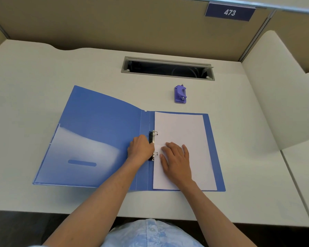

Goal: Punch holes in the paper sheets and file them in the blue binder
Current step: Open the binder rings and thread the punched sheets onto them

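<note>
The blue binder (pixel 100 125) lies open flat on the desk. White paper sheets (pixel 182 129) lie on its right half, their left edge at the metal ring mechanism (pixel 152 135) by the spine. My left hand (pixel 140 148) has its fingers curled over the middle of the ring mechanism and covers part of it. Palm down, my right hand (pixel 177 159) rests on the sheets with straight fingers, just right of the rings. Whether the rings are closed I cannot tell. A purple hole punch (pixel 180 94) stands on the desk beyond the binder.
A grey cable slot (pixel 168 68) is sunk into the white desk (pixel 34 72) behind the punch. Beige partition walls close off the back and sides. A blue sign reading 473 (pixel 229 12) hangs at the upper right.
</note>
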`<move>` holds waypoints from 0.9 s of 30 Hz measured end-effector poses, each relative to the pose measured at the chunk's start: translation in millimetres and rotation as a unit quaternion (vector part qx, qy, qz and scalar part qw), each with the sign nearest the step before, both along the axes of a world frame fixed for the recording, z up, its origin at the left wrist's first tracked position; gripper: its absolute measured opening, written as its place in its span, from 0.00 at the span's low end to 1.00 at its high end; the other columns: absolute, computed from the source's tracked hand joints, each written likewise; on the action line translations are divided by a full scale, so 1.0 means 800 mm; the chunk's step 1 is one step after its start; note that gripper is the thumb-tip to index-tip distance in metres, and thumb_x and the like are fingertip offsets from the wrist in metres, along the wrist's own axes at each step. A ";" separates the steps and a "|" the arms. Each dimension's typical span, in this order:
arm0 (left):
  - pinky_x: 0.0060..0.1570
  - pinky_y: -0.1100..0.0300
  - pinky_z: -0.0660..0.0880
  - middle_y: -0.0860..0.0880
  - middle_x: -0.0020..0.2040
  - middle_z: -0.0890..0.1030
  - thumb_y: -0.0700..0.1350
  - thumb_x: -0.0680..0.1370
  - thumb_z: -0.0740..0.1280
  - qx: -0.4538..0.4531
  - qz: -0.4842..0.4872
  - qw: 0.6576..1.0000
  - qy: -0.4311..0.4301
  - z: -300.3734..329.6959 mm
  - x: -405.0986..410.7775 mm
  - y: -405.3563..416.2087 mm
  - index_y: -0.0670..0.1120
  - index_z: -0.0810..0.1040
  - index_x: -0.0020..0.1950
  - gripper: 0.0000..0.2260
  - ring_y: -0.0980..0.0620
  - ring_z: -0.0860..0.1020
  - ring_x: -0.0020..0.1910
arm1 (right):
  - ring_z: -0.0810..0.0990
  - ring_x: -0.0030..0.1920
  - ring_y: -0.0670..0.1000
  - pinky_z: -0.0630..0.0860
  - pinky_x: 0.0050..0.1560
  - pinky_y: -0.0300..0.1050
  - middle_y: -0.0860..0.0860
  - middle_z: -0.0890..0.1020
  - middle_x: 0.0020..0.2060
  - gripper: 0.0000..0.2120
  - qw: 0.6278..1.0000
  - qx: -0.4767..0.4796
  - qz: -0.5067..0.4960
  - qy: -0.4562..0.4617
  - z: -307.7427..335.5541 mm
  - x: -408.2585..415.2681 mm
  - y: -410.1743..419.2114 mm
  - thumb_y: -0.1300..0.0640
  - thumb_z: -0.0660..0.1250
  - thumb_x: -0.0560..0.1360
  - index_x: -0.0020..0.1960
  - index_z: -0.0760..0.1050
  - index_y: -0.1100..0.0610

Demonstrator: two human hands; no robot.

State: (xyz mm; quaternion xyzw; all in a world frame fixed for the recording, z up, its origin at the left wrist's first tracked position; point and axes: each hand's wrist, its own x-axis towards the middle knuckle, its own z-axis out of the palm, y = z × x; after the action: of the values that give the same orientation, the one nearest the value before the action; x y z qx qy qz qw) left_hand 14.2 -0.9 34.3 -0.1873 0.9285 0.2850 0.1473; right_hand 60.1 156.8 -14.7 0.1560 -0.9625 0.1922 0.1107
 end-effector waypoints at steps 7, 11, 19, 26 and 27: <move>0.27 0.59 0.65 0.46 0.34 0.76 0.47 0.71 0.64 0.029 0.017 0.999 -0.019 0.003 0.001 -0.004 0.44 0.68 0.32 0.11 0.46 0.74 0.31 | 0.78 0.66 0.56 0.63 0.72 0.64 0.54 0.81 0.63 0.12 1.000 -0.006 0.000 -0.005 -0.002 -0.001 0.000 0.54 0.64 0.78 0.59 0.79 0.57; 0.25 0.60 0.60 0.48 0.31 0.73 0.48 0.71 0.64 0.025 0.032 0.999 0.013 0.003 0.007 0.000 0.44 0.66 0.31 0.13 0.49 0.69 0.28 | 0.77 0.66 0.56 0.63 0.72 0.64 0.54 0.81 0.63 0.12 1.000 -0.008 -0.001 -0.011 -0.002 0.000 0.001 0.55 0.67 0.78 0.59 0.80 0.57; 0.30 0.57 0.71 0.48 0.29 0.77 0.41 0.69 0.66 0.119 0.045 0.988 0.081 0.007 0.011 -0.001 0.45 0.76 0.35 0.03 0.49 0.74 0.30 | 0.78 0.66 0.56 0.64 0.72 0.65 0.55 0.81 0.63 0.12 1.000 -0.007 -0.001 -0.016 0.000 0.000 0.001 0.55 0.68 0.78 0.60 0.79 0.57; 0.38 0.58 0.74 0.50 0.38 0.82 0.51 0.74 0.69 0.094 -0.005 0.988 0.120 0.003 0.017 0.021 0.48 0.78 0.57 0.14 0.48 0.80 0.42 | 0.78 0.66 0.56 0.65 0.72 0.65 0.55 0.81 0.62 0.12 1.000 -0.014 0.004 -0.012 0.001 -0.001 0.001 0.55 0.68 0.78 0.59 0.80 0.57; 0.38 0.57 0.73 0.50 0.40 0.82 0.54 0.74 0.69 0.078 -0.010 0.989 0.126 0.002 0.016 0.022 0.49 0.78 0.57 0.15 0.47 0.80 0.44 | 0.78 0.65 0.57 0.65 0.72 0.65 0.55 0.81 0.62 0.12 1.000 -0.016 0.005 -0.010 0.001 -0.001 0.001 0.55 0.68 0.78 0.60 0.80 0.57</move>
State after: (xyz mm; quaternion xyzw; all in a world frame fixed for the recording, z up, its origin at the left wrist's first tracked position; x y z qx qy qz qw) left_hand 27.4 16.4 35.9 -0.1280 0.9163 0.3768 0.0459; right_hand 59.7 157.3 -13.7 0.1573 -0.9595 0.2098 0.1030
